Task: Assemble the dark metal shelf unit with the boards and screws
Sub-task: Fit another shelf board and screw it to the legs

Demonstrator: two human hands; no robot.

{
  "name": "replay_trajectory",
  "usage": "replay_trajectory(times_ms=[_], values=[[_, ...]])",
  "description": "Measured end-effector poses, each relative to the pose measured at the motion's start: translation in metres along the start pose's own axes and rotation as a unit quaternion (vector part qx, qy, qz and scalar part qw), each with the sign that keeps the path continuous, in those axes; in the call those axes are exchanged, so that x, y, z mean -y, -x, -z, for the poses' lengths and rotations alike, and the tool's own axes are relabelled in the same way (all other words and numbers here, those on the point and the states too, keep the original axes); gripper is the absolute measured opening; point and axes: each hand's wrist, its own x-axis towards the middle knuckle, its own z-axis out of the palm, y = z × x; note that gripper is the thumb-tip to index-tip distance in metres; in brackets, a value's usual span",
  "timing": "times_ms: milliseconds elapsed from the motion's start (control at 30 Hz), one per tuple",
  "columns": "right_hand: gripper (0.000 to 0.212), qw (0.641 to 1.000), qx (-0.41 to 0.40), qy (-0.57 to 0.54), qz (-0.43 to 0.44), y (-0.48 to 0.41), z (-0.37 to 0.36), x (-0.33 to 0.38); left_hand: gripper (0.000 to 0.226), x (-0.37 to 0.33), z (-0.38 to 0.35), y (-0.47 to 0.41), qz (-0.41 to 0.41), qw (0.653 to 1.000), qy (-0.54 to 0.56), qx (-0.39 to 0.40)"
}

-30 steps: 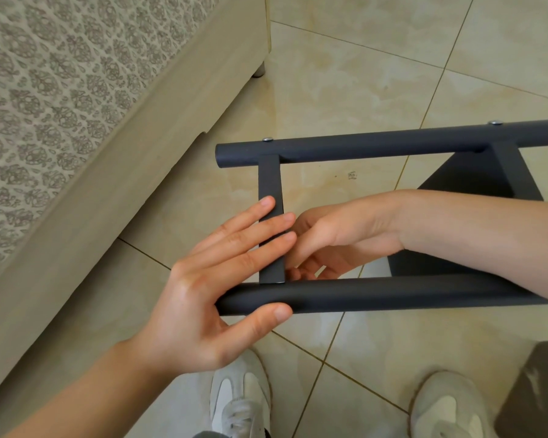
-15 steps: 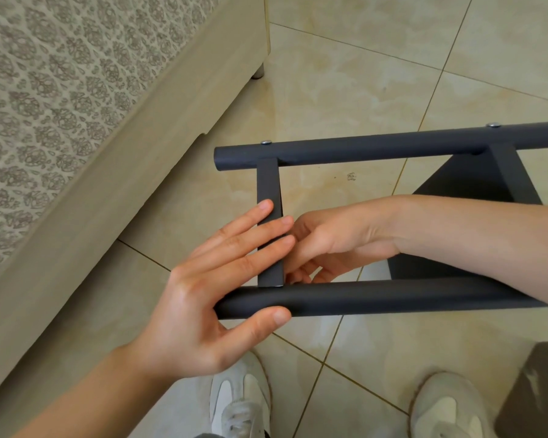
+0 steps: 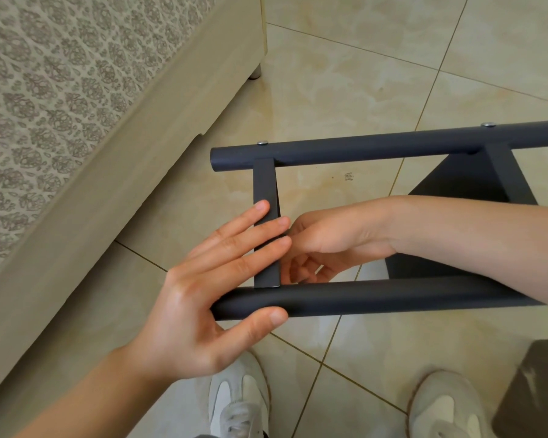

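Two hands, frame centre: left hand (image 3: 203,298) flat across the crossbar (image 3: 264,184), fingers straight; right hand (image 3: 326,238) curled beside it, grip indeterminate.

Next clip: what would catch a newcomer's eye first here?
The dark metal frame spans mid-picture above the tiled floor. Both hands meet at its short crossbar: the left hand lays straight fingers across it, the right hand curls in beside it from the right. White shoes show below.
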Motion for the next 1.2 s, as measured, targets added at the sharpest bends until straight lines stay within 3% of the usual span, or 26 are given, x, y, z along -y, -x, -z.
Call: replay_trajectory(times_ms=[133,300,467,700,867,1100,1200], values=[[0.003,0.996,0.039,-0.067,0.037,0.0034,0.0021,0.0015,0.055,-0.0001,0.0002,-0.0002,0.000,1.000,0.000,-0.001],[0.022,1.000,0.002,-0.002,0.007,-0.0004,-0.0009,-0.0016,0.055,0.0009,-0.0004,0.0008,-0.001,1.000,0.000,-0.002],[0.006,0.997,0.039,-0.052,0.031,0.0038,0.0000,0.0014,0.054,0.0009,-0.0005,0.0008,-0.004,1.000,0.002,-0.003],[0.018,1.000,-0.010,0.005,0.009,0.0000,-0.0021,-0.0015,0.055,0.0003,-0.0005,0.0009,-0.002,1.000,0.002,-0.004],[0.011,0.997,0.034,-0.065,0.036,0.0031,-0.0013,0.0016,0.055,-0.0003,-0.0002,0.0001,-0.002,1.000,0.001,-0.004],[0.016,1.000,-0.005,-0.005,0.018,0.0006,-0.0030,-0.0007,0.055,-0.0004,-0.0001,0.0004,-0.003,1.000,0.000,-0.005],[0.011,0.998,0.025,-0.042,0.032,0.0025,-0.0026,0.0011,0.056,-0.0001,-0.0005,0.0001,-0.004,1.000,0.001,-0.005]])
